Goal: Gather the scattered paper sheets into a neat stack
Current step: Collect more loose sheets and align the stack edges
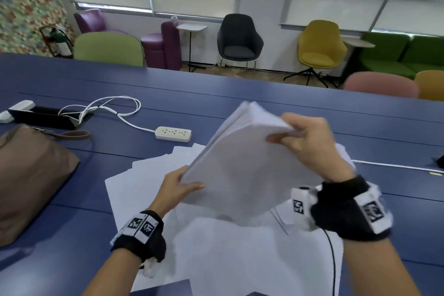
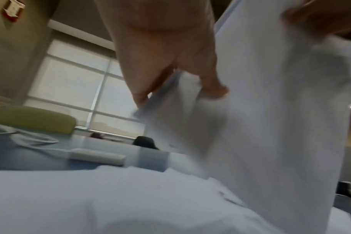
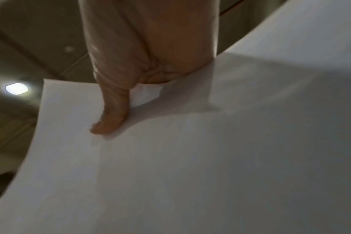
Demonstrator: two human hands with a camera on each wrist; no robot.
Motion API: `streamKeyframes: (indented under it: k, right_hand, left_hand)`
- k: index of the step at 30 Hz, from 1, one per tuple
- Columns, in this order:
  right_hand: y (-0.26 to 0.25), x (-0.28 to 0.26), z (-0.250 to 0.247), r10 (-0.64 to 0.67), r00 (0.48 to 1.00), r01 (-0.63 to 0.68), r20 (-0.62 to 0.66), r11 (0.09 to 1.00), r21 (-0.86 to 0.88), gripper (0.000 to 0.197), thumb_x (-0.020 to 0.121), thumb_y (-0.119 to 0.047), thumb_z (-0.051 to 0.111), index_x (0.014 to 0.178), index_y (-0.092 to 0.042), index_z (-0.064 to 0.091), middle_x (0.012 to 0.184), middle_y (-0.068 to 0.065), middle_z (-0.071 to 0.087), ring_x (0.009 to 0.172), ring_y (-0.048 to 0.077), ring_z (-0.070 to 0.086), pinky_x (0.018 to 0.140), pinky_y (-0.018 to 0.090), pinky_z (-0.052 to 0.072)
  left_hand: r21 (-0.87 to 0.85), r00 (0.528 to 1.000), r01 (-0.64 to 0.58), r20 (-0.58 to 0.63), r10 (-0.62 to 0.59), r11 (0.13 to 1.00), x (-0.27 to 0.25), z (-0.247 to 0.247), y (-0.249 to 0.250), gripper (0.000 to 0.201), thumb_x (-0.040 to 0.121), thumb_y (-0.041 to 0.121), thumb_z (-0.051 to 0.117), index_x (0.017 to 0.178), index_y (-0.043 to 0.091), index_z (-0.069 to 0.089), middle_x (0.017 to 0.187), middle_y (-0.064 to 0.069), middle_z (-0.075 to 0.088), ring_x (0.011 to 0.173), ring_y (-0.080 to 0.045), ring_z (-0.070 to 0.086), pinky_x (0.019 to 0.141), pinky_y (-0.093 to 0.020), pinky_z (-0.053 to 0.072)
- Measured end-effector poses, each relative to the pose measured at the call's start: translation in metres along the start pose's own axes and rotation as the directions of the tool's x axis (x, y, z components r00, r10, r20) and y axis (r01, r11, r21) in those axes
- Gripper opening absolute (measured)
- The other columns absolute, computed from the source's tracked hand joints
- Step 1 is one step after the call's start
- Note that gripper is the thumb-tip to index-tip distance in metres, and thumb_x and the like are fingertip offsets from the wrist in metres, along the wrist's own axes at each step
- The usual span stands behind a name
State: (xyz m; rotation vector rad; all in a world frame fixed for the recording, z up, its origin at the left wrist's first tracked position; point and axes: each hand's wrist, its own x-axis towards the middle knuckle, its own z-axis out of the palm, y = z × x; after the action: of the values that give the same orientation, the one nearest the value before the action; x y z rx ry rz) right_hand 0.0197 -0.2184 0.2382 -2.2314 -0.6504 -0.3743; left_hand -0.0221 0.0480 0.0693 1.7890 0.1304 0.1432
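Observation:
A thick bundle of white paper sheets [image 1: 242, 166] is held tilted above the blue table [image 1: 264, 103]. My left hand [image 1: 180, 185] pinches its lower left corner, thumb on top; the left wrist view shows that hand [image 2: 170, 76] with the bundle's corner [image 2: 180, 98] between fingers and thumb. My right hand [image 1: 302, 137] grips the bundle's upper right edge, and in the right wrist view its thumb [image 3: 112, 114] lies on the top sheet [image 3: 190, 158]. More loose sheets [image 1: 144, 180] lie overlapped on the table under and around the bundle.
A white power strip [image 1: 173, 134] with its looped cable [image 1: 110, 106] lies behind the papers. A brown bag [image 1: 31, 175] sits at the left, a black tray [image 1: 45, 116] beyond it. A thin white cable [image 1: 394, 166] runs at the right. Chairs stand past the table's far edge.

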Motion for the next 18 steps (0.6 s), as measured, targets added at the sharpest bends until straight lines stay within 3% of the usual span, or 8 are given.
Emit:
streamKeyframes:
  k: [2, 3, 6, 9, 11, 13, 16, 18]
  right_hand:
    - [0.016, -0.003, -0.026, 0.091, 0.991, -0.061, -0.097, 0.96, 0.273, 0.014, 0.069, -0.006, 0.074, 0.074, 0.001, 0.063, 0.064, 0.004, 0.059, 0.063, 0.008, 0.051, 0.059, 0.025, 0.044]
    - [0.023, -0.005, -0.033, 0.122, 0.982, -0.066, -0.146, 0.938, 0.341, 0.017, 0.067, -0.009, 0.075, 0.075, 0.002, 0.063, 0.067, 0.002, 0.058, 0.065, 0.008, 0.05, 0.059, 0.022, 0.043]
    - [0.041, -0.012, -0.033, 0.245, 0.936, -0.088, -0.254, 0.859, 0.504, 0.012, 0.068, -0.017, 0.077, 0.075, -0.013, 0.068, 0.07, -0.004, 0.062, 0.065, 0.007, 0.052, 0.06, 0.022, 0.043]
    - [0.055, -0.025, -0.017, 0.343, 0.882, -0.087, -0.324, 0.793, 0.603, 0.028, 0.075, -0.006, 0.072, 0.065, -0.032, 0.068, 0.061, -0.019, 0.063, 0.058, -0.003, 0.053, 0.055, 0.015, 0.045]
    - [0.067, -0.038, -0.007, 0.398, 0.85, -0.105, -0.344, 0.769, 0.631, 0.028, 0.075, -0.005, 0.071, 0.066, -0.032, 0.068, 0.063, -0.02, 0.065, 0.059, -0.004, 0.055, 0.057, 0.015, 0.048]
    - [0.086, -0.055, 0.006, 0.475, 0.827, -0.195, -0.301, 0.745, 0.638, 0.028, 0.072, 0.0, 0.072, 0.07, -0.027, 0.068, 0.065, -0.02, 0.069, 0.059, -0.004, 0.06, 0.058, 0.014, 0.05]
    - [0.111, -0.087, 0.03, 0.588, 0.801, -0.403, -0.114, 0.67, 0.624, 0.024, 0.069, 0.003, 0.075, 0.083, -0.015, 0.067, 0.072, -0.008, 0.072, 0.067, 0.007, 0.065, 0.06, 0.016, 0.052]
    - [0.121, -0.102, 0.038, 0.622, 0.78, -0.468, -0.066, 0.651, 0.598, 0.026, 0.063, -0.002, 0.078, 0.083, -0.008, 0.063, 0.075, -0.001, 0.066, 0.068, 0.009, 0.061, 0.058, 0.01, 0.048]
  left_hand:
    - [-0.119, 0.997, 0.023, -0.074, -0.032, 0.993, 0.002, -0.016, -0.005, 0.041, 0.051, 0.03, 0.081, 0.083, 0.008, 0.068, 0.076, 0.003, 0.068, 0.074, -0.015, 0.06, 0.067, -0.024, 0.049]
    - [-0.218, 0.992, 0.023, -0.117, -0.049, 0.976, 0.006, -0.019, -0.003, 0.037, 0.053, 0.025, 0.08, 0.084, 0.009, 0.068, 0.075, 0.006, 0.069, 0.075, -0.016, 0.06, 0.068, -0.023, 0.05]
    - [-0.423, 0.975, -0.076, -0.222, -0.022, 0.903, 0.015, -0.011, 0.021, 0.036, 0.058, 0.023, 0.076, 0.09, 0.01, 0.066, 0.078, 0.008, 0.073, 0.076, -0.012, 0.066, 0.071, -0.025, 0.053]
    - [-0.416, 0.904, -0.255, -0.424, 0.062, 0.873, 0.021, 0.005, 0.056, 0.015, 0.075, 0.005, 0.072, 0.083, 0.014, 0.064, 0.07, 0.015, 0.071, 0.066, 0.0, 0.065, 0.063, -0.016, 0.052]
    - [-0.382, 0.856, -0.331, -0.506, 0.104, 0.863, 0.02, 0.011, 0.067, 0.021, 0.08, -0.005, 0.064, 0.082, 0.016, 0.062, 0.067, 0.02, 0.07, 0.064, 0.005, 0.063, 0.062, -0.013, 0.05]
    - [-0.311, 0.854, -0.318, -0.504, 0.127, 0.896, 0.013, 0.012, 0.055, 0.026, 0.078, -0.006, 0.067, 0.08, 0.019, 0.062, 0.067, 0.019, 0.069, 0.063, 0.009, 0.06, 0.062, -0.013, 0.049]
    - [-0.22, 0.928, -0.159, -0.367, 0.069, 0.962, -0.003, 0.019, 0.016, 0.027, 0.068, 0.001, 0.078, 0.081, 0.018, 0.062, 0.079, 0.006, 0.067, 0.065, 0.005, 0.059, 0.064, -0.017, 0.05]
    - [-0.22, 0.966, -0.072, -0.259, 0.013, 0.973, -0.011, 0.026, -0.002, 0.026, 0.072, -0.003, 0.075, 0.085, 0.014, 0.06, 0.083, 0.0, 0.066, 0.068, 0.0, 0.06, 0.065, -0.016, 0.051]
